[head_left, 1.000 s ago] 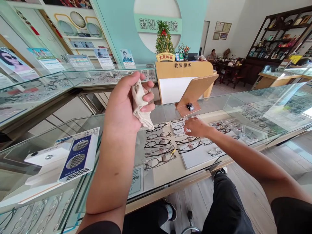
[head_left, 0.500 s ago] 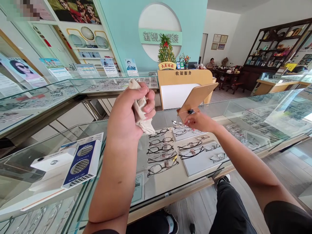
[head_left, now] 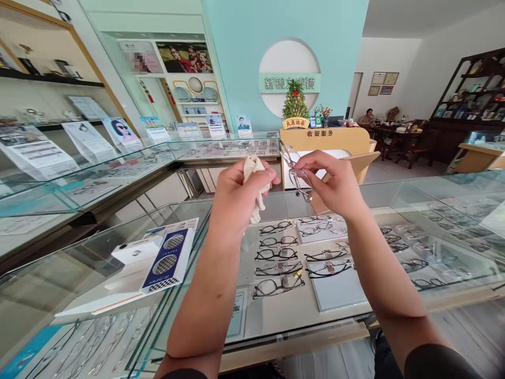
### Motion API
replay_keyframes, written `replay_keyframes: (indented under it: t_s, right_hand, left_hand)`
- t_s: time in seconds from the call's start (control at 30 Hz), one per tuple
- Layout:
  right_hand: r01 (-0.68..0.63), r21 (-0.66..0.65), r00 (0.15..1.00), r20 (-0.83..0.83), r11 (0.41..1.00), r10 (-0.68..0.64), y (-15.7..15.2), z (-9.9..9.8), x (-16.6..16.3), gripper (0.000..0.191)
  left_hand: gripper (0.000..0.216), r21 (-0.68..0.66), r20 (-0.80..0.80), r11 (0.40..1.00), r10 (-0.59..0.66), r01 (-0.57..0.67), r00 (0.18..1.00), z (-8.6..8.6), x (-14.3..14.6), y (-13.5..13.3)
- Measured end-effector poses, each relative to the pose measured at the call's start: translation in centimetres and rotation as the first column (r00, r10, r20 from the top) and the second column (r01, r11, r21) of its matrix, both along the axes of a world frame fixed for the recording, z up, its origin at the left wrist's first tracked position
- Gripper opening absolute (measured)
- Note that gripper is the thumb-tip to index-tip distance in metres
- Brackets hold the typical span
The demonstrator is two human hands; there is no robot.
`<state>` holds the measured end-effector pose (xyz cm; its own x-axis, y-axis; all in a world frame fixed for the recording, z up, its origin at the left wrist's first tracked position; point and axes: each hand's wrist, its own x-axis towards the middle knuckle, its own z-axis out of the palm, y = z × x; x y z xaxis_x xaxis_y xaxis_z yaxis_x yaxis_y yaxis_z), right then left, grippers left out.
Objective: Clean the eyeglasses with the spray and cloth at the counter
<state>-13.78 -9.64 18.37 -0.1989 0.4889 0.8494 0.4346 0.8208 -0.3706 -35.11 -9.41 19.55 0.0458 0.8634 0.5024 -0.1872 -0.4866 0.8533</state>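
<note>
My left hand [head_left: 236,197] is raised above the glass display case [head_left: 394,295] and is closed round a crumpled beige cleaning cloth [head_left: 254,176]. Close beside it my right hand [head_left: 335,181] pinches a thin-framed pair of glasses [head_left: 295,171] lifted to the same height. Cloth and glasses are almost touching. Below both hands, inside the case, rows of spectacle frames [head_left: 278,255] lie on white trays.
A blue-and-white box [head_left: 169,260] and a small white box [head_left: 136,250] sit in the case at left. A tilted wooden mirror stand [head_left: 365,160] stands behind my right hand. More glass counters run left and right. A person sits at a far table [head_left: 369,117].
My right hand has risen out of the case with a pair of glasses and come up beside the cloth. The view has tilted up and shifted right.
</note>
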Motion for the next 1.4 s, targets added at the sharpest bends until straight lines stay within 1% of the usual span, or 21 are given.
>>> replay_keyframes:
  t_s: [0.1,0.2,0.3,0.37,0.43,0.63,0.7,0.73,0.8,0.87,0.9,0.97,1.03,1.07,1.13,1.17,1.2,1.27,1.33,1.37,1.4]
  right_hand:
    - [0.062,0.096,0.998,0.001,0.993,-0.062,-1.0,0.2,-0.3,0.014]
    - [0.153,0.175,0.985,0.054,0.973,-0.165,-1.6,-0.2,-0.5,0.019]
    - [0.157,0.205,0.972,0.141,0.966,-0.188,-1.5,-0.5,-0.5,0.026]
    - [0.114,0.193,0.975,0.168,0.975,-0.147,-1.3,-0.5,-0.5,0.029]
    - [0.069,0.161,0.985,0.147,0.985,-0.093,-1.1,-0.5,-0.4,0.030]
    - [-0.038,0.038,0.997,0.074,0.999,0.036,-1.2,-0.2,-0.5,0.020]
    - [-0.089,-0.009,0.996,0.009,0.996,0.089,-1.1,-0.2,-0.6,0.016]
    - [-0.133,-0.048,0.990,-0.055,0.990,0.130,-1.0,-0.2,-0.7,0.013]
    - [-0.261,-0.159,0.951,-0.213,0.952,0.225,-0.5,-0.3,-0.9,0.007]
    - [-0.388,-0.269,0.897,-0.332,0.882,0.293,0.1,-0.5,-1.0,0.005]
    - [-0.430,-0.309,0.878,-0.362,0.848,0.313,0.4,-0.5,-1.0,0.004]
    - [-0.470,-0.360,0.860,-0.392,0.806,0.327,1.0,-0.6,-0.8,0.009]
    - [-0.499,-0.387,0.840,-0.435,0.775,0.324,1.4,-0.6,-0.4,0.012]
    - [-0.517,-0.398,0.826,-0.466,0.758,0.318,1.6,-0.6,-0.2,0.012]
    - [-0.541,-0.414,0.799,-0.524,0.732,0.294,1.6,-0.5,0.3,0.014]
    - [-0.539,-0.419,0.794,-0.543,0.730,0.275,1.6,-0.4,0.6,0.014]
    - [-0.529,-0.426,0.796,-0.549,0.734,0.255,1.5,-0.3,0.9,0.014]
    - [-0.497,-0.446,0.815,-0.535,0.745,0.223,1.4,0.0,1.3,0.013]
    - [-0.481,-0.476,0.832,-0.513,0.736,0.211,1.2,0.2,1.5,0.013]
    - [-0.483,-0.491,0.835,-0.508,0.725,0.212,1.2,0.3,1.5,0.014]
    - [-0.490,-0.505,0.835,-0.507,0.711,0.215,1.1,0.4,1.5,0.015]
  left_hand:
    - [0.014,-0.051,-0.086,0.998,-0.036,0.032,0.996,-0.2,-0.4,0.6]
    - [0.027,-0.112,-0.185,0.985,-0.152,0.133,0.971,-0.5,-0.6,1.2]
    - [0.036,-0.140,-0.215,0.965,-0.249,0.223,0.944,-0.7,-0.6,1.7]
    - [0.037,-0.117,-0.216,0.966,-0.250,0.229,0.944,-0.9,-0.4,2.0]
    - [0.037,-0.081,-0.216,0.973,-0.229,0.217,0.949,-1.0,-0.3,2.2]
    - [0.038,-0.083,-0.208,0.979,-0.199,0.185,0.958,-1.0,0.1,2.5]
    - [0.036,-0.044,-0.208,0.983,-0.182,0.177,0.961,-1.0,0.2,2.5]
    - [0.034,-0.020,-0.209,0.985,-0.169,0.169,0.963,-1.0,0.2,2.4]
    - [0.031,0.029,-0.221,0.989,-0.135,0.145,0.966,-1.0,0.2,2.4]
    - [0.029,0.079,-0.251,0.989,-0.100,0.123,0.963,-1.1,0.1,2.3]
    - [0.028,0.099,-0.270,0.988,-0.085,0.115,0.959,-1.1,0.1,2.3]
    - [0.027,0.126,-0.308,0.987,-0.053,0.096,0.950,-1.0,0.0,2.2]
    - [0.024,0.139,-0.344,0.989,0.003,0.047,0.939,-0.9,-0.1,2.0]
    - [0.022,0.146,-0.363,0.989,0.048,0.005,0.930,-0.8,-0.1,2.0]
    - [0.021,0.200,-0.403,0.974,0.184,-0.110,0.897,-0.8,-0.3,1.9]
    - [0.021,0.258,-0.414,0.950,0.275,-0.178,0.867,-0.8,-0.4,2.0]
    - [0.020,0.332,-0.416,0.911,0.374,-0.245,0.829,-0.8,-0.5,2.2]
    - [0.015,0.481,-0.392,0.806,0.549,-0.345,0.738,-1.0,-0.8,2.5]
    - [0.011,0.572,-0.367,0.722,0.650,-0.390,0.666,-1.2,-1.0,2.9]
    - [0.011,0.593,-0.362,0.700,0.673,-0.398,0.644,-1.2,-1.0,3.1]
    - [0.011,0.602,-0.362,0.691,0.683,-0.399,0.635,-1.3,-1.1,3.2]
